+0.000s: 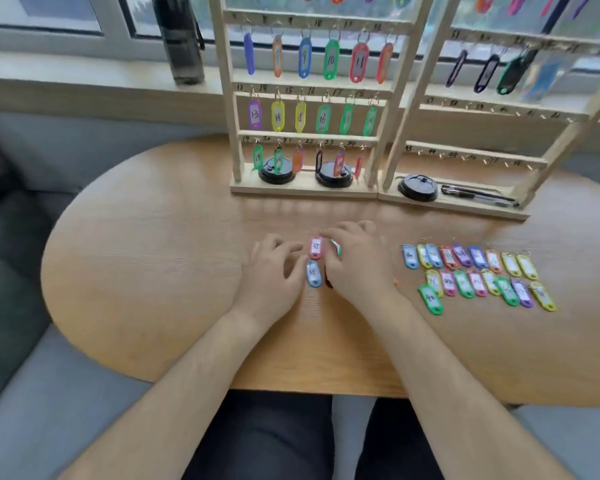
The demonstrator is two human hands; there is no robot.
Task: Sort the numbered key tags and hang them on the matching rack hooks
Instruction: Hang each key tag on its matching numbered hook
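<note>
Both hands rest near the middle of the oval wooden table (153, 271). The left hand (274, 268) lies palm down, fingers slightly spread and loosely bent, tips just beside a red key tag (316, 247) and a blue key tag (313, 273), which lie flat between the hands. The right hand (354, 261) curls over more tags; a green tag (336, 247) peeks from under its fingers, but I cannot tell whether they pinch it. To the right, well apart, two rows of sorted tags (478, 275) lie short of the table's right edge. The left rack (305, 86) and the right rack (482, 105) stand along the far edge. Bare wood stretches left of the hands and toward the near edge.
</note>
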